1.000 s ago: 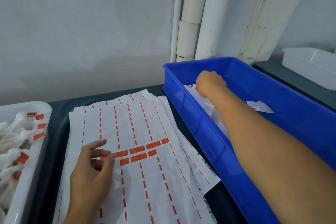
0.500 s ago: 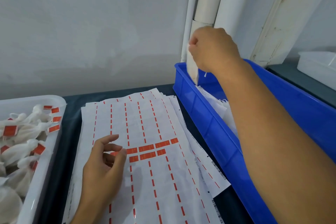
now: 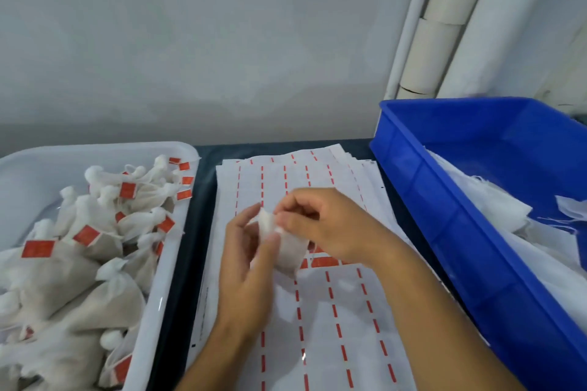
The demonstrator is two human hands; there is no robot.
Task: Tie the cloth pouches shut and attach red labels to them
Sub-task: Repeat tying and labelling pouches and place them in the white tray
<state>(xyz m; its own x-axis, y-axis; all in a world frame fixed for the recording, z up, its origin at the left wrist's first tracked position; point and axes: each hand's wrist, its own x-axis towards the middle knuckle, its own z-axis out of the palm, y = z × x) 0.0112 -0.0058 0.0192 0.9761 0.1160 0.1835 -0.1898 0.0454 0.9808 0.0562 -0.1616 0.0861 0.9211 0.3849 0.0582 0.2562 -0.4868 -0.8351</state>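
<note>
A small white cloth pouch [image 3: 287,249] is held between both hands above the label sheets [image 3: 333,311]. My left hand [image 3: 251,267] holds its left side with fingers around it. My right hand [image 3: 320,225] pinches the pouch's top with curled fingers. The sheets are white backing paper with rows of thin red strips and a few whole red labels [image 3: 327,261] partly hidden under my right hand.
A white tray [image 3: 165,279] on the left holds several tied pouches with red labels [image 3: 38,248]. A blue bin [image 3: 444,216] on the right holds loose white cloth pouches [image 3: 508,209]. White pipes [image 3: 444,25] stand against the wall behind it.
My right hand carried a pouch from the blue bin down and left over the sheets. My left hand lifted off the sheets and took hold of the pouch. The view swung left.
</note>
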